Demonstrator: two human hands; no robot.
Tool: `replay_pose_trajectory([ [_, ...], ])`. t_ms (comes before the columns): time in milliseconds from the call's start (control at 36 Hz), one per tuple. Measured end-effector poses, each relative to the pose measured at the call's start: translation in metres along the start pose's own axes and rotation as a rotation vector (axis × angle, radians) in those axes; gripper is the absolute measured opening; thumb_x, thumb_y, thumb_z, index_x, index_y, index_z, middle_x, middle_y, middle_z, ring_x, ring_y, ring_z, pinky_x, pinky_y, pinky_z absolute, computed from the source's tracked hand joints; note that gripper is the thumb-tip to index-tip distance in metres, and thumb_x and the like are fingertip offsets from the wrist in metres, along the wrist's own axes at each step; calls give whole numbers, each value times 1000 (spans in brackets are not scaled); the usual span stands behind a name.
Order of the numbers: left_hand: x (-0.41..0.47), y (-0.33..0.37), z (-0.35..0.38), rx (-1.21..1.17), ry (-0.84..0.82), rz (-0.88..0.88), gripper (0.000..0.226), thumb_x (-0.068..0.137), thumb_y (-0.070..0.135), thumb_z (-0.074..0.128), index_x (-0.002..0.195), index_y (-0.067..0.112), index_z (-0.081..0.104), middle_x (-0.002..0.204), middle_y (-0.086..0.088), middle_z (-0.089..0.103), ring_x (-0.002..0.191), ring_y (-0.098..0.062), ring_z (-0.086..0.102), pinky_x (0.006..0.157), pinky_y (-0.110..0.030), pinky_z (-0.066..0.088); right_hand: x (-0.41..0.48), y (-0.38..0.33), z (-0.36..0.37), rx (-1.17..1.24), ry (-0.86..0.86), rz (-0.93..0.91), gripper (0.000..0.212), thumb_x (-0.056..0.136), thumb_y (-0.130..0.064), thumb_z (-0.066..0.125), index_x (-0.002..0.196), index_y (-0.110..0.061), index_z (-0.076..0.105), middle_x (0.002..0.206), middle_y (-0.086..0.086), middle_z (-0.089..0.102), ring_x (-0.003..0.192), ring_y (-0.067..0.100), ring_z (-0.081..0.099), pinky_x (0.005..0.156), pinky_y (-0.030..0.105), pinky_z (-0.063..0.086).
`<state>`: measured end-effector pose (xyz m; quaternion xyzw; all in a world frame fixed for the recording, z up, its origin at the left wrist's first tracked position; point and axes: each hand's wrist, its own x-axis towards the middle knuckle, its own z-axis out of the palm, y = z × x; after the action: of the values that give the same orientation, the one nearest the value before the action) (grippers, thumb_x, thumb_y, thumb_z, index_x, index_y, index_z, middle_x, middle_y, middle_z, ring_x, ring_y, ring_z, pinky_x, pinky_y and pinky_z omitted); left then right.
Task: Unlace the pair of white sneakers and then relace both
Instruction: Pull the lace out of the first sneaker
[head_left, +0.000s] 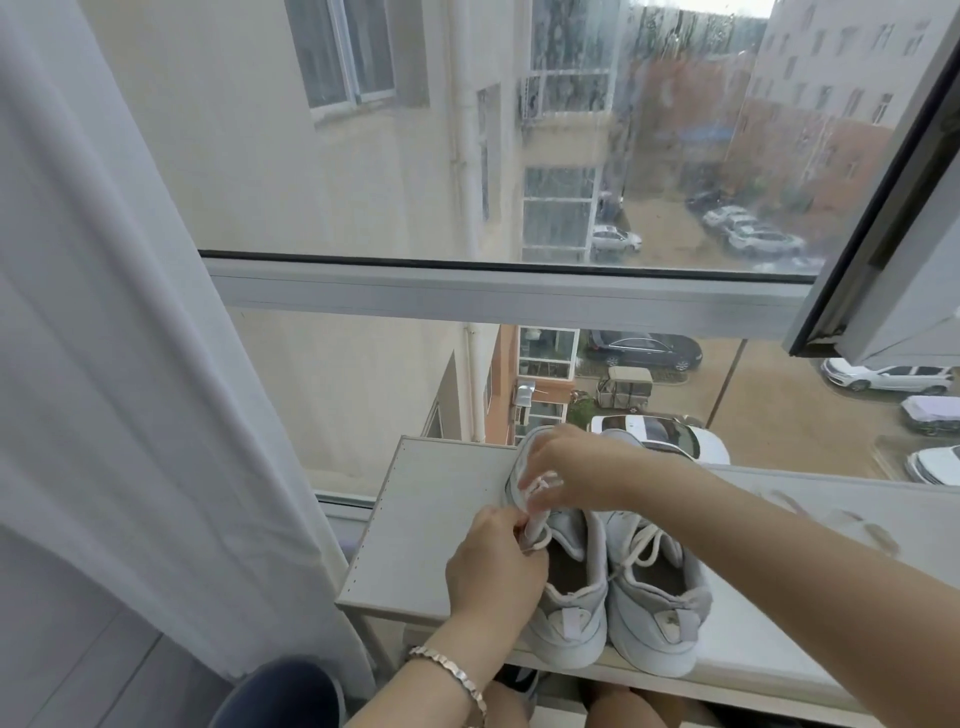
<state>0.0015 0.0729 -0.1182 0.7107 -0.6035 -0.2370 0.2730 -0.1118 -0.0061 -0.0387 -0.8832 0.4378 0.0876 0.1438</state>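
Two white sneakers stand side by side on a pale shelf board, heels toward me. My left hand pinches the white lace at the tongue of the left sneaker. Over that shoe's front half, my right hand has its fingers curled on the lace by the eyelets. The right sneaker is laced, and its lace lies loose across the opening. The toe of the left sneaker is hidden under my right hand.
The board juts out in front of a large window looking down on parked cars. A white curtain hangs at the left. An open window sash leans in at the upper right. My knees show below the board.
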Motion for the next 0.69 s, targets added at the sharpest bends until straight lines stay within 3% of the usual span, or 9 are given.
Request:
replay_pose_trajectory([
  [83, 0, 0, -1, 6, 0, -2, 9, 85, 32, 54, 91, 31, 61, 93, 10, 55, 78, -14, 55, 61, -23, 35, 8, -4, 8, -41, -33, 42, 21, 88, -34, 57, 97, -18, 69, 102, 2, 61, 95, 22, 58, 75, 34, 48],
  [222, 1, 0, 0, -1, 3, 4, 12, 85, 30, 54, 95, 30, 62, 91, 11, 50, 85, -17, 57, 66, -25, 38, 11, 2, 8, 68, -86, 14, 41, 91, -31, 56, 131, -32, 47, 106, -6, 48, 99, 16, 50, 79, 28, 42],
  [278, 1, 0, 0, 6, 3, 5, 12, 86, 32, 54, 93, 30, 63, 93, 10, 52, 84, -18, 58, 65, -25, 39, 13, 0, 6, -34, -132, -40, 28, 93, -30, 52, 121, -31, 58, 90, -13, 37, 88, 14, 44, 68, 23, 36],
  [333, 1, -2, 0, 2, 2, 2, 11, 86, 34, 54, 92, 29, 63, 93, 10, 51, 85, -17, 58, 66, -25, 39, 14, -2, 3, -129, -130, -78, 21, 94, -29, 51, 110, -29, 64, 92, -9, 36, 85, 15, 44, 61, 23, 33],
  [472, 1, -1, 0, -42, 4, -14, 13, 85, 34, 56, 94, 30, 65, 91, 12, 49, 88, -16, 58, 69, -24, 41, 14, 0, 6, -303, -95, -186, 18, 96, -26, 48, 111, -26, 57, 125, 1, 38, 104, 22, 47, 73, 32, 40],
  [583, 0, -1, -1, -95, 4, -35, 14, 83, 32, 59, 93, 28, 67, 93, 9, 57, 88, -16, 58, 72, -29, 48, 11, 7, 14, -287, -67, -258, 27, 99, -24, 41, 123, -31, 49, 139, -2, 27, 115, 19, 41, 76, 27, 31],
  [694, -2, -2, -1, -168, 22, -59, 14, 81, 33, 63, 91, 28, 71, 93, 7, 62, 87, -16, 60, 75, -34, 51, 13, 8, 21, -337, -3, -253, 24, 98, -25, 40, 116, -24, 55, 142, -1, 27, 123, 17, 35, 87, 27, 26],
])
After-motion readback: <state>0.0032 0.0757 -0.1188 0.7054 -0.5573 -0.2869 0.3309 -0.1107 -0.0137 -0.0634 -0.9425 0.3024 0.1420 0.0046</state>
